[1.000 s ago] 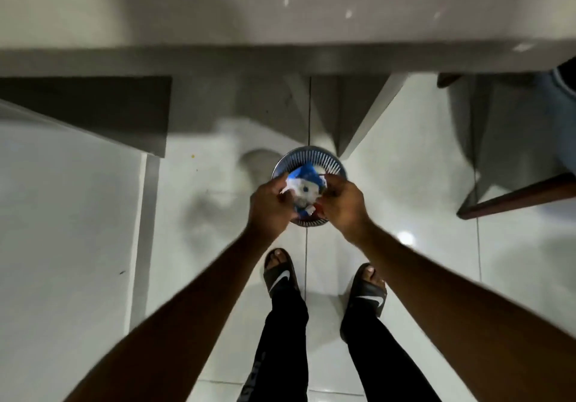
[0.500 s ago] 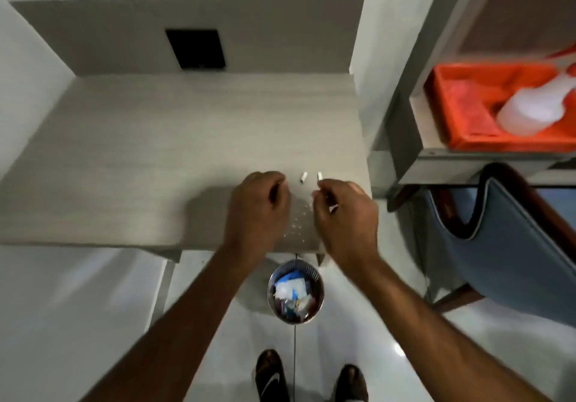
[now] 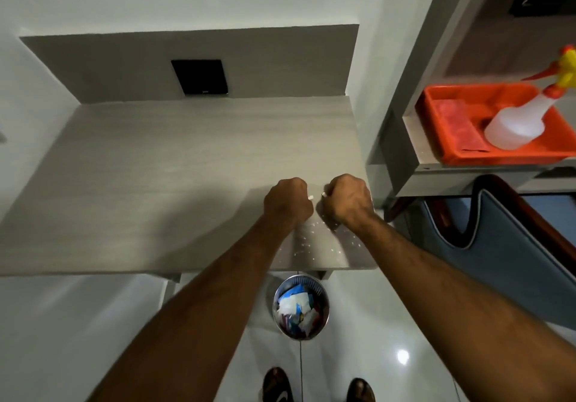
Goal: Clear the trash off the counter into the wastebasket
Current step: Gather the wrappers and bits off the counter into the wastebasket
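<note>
Both my hands rest on the right part of the pale wood counter (image 3: 174,183). My left hand (image 3: 288,203) is curled, and a small white scrap (image 3: 310,197) shows at its fingertips. My right hand (image 3: 347,200) is curled too, with another small white scrap (image 3: 324,195) at its fingertips. Whether each scrap is pinched or just touched is hard to tell, though both fists look closed on them. On the floor below the counter's front edge stands a round metal wastebasket (image 3: 324,295) holding blue and white paper trash (image 3: 294,306).
A dark panel (image 3: 199,76) is set in the back wall. To the right, a shelf holds an orange tray (image 3: 448,127) with a white spray bottle (image 3: 517,121). A blue chair (image 3: 498,245) stands below it. My sandalled feet (image 3: 277,386) are on the glossy floor.
My hands left the wastebasket, where they dropped blue and white trash, and rose to the counter. They have since closed over the two small white scraps lying there.
</note>
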`<state>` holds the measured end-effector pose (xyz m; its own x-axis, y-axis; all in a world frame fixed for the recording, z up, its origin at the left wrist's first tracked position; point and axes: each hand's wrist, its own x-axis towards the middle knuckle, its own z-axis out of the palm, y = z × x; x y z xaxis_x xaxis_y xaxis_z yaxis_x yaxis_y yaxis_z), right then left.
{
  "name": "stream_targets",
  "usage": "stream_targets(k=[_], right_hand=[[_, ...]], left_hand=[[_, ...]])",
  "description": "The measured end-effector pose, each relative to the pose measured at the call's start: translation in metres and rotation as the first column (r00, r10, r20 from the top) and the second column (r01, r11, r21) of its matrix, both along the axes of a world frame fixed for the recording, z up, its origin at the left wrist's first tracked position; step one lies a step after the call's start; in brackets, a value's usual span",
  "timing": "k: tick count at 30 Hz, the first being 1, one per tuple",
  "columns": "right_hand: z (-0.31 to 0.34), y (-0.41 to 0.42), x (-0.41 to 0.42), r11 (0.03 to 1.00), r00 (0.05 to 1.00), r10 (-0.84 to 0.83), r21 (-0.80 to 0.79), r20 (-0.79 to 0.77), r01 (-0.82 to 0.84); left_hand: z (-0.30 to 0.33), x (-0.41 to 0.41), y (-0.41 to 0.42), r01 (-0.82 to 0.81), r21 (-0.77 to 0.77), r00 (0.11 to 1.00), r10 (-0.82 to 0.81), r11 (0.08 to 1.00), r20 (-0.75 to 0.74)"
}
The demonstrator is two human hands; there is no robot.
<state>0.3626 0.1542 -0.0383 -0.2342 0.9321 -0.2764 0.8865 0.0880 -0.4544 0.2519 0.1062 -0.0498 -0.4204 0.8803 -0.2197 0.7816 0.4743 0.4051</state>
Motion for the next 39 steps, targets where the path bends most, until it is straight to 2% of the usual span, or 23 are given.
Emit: stream_targets(k=[2, 4, 7, 9, 12, 15, 17, 20, 22, 26, 29, 31, 35, 39], right_hand=[[0.0, -0.011, 0.007, 0.997, 0.992, -0.058, 0.036, -0.108, 0.062], [-0.005, -0.037, 0.02, 0.986, 0.964, -0.06, 0.133, -0.258, 0.097], [-0.029, -0.106, 0.047, 0.935, 0.905, 0.066, 0.343, -0.421, 0.091], [-0.065, -0.153, 0.061, 0.936, 0.878, 0.088, 0.341, -0.47, 0.089], [-0.14, -0.192, 0.07, 0.97, 0.895, 0.023, 0.227, -0.446, 0.088], [-0.222, -0.199, 0.069, 0.991, 0.949, -0.126, 0.002, -0.288, 0.133], [-0.27, -0.194, 0.065, 0.965, 0.962, -0.223, -0.174, -0.158, 0.195], [-0.333, -0.179, 0.057, 0.898, 0.945, -0.328, -0.308, 0.011, 0.315], [-0.364, -0.168, 0.052, 0.853, 0.917, -0.399, -0.354, 0.032, 0.383], [-0.407, -0.159, 0.047, 0.86, 0.93, -0.364, -0.365, 0.053, 0.357], [-0.405, -0.16, 0.054, 0.869, 0.929, -0.369, -0.341, 0.036, 0.358], [-0.382, -0.163, 0.058, 0.889, 0.932, -0.361, -0.318, -0.045, 0.329], [-0.297, -0.176, 0.062, 0.98, 0.952, -0.161, -0.154, -0.262, 0.124], [-0.193, -0.178, 0.069, 0.998, 0.947, 0.049, 0.061, -0.316, -0.031]], left_hand=[[0.006, 0.0, -0.011, -0.03, 0.078, 0.999, 0.031, 0.996, -0.012], [0.008, 0.0, -0.039, -0.063, 0.243, 0.996, 0.075, 0.968, -0.041], [-0.004, 0.014, -0.113, -0.095, 0.571, 0.993, 0.12, 0.815, -0.007], [-0.026, 0.032, -0.164, -0.088, 0.619, 0.994, 0.111, 0.78, 0.002], [-0.086, 0.056, -0.203, -0.202, 0.467, 0.979, 0.166, 0.861, 0.118], [-0.163, 0.069, -0.205, -0.284, 0.094, 0.952, 0.269, 0.954, 0.148], [-0.218, 0.07, -0.196, -0.307, -0.087, 0.94, 0.316, 0.948, 0.132], [-0.293, 0.067, -0.179, -0.358, -0.234, 0.909, 0.394, 0.904, 0.133], [-0.333, 0.063, -0.169, -0.355, -0.294, 0.897, 0.412, 0.887, 0.162], [-0.381, 0.055, -0.16, -0.337, -0.361, 0.902, 0.408, 0.869, 0.141], [-0.375, 0.049, -0.16, -0.317, -0.373, 0.923, 0.374, 0.872, 0.088], [-0.344, 0.046, -0.166, -0.26, -0.316, 0.955, 0.292, 0.912, 0.059], [-0.238, 0.05, -0.193, -0.107, -0.003, 0.991, 0.107, 0.994, 0.084], [-0.116, 0.055, -0.199, 0.056, 0.311, 0.993, -0.086, 0.949, 0.084]])
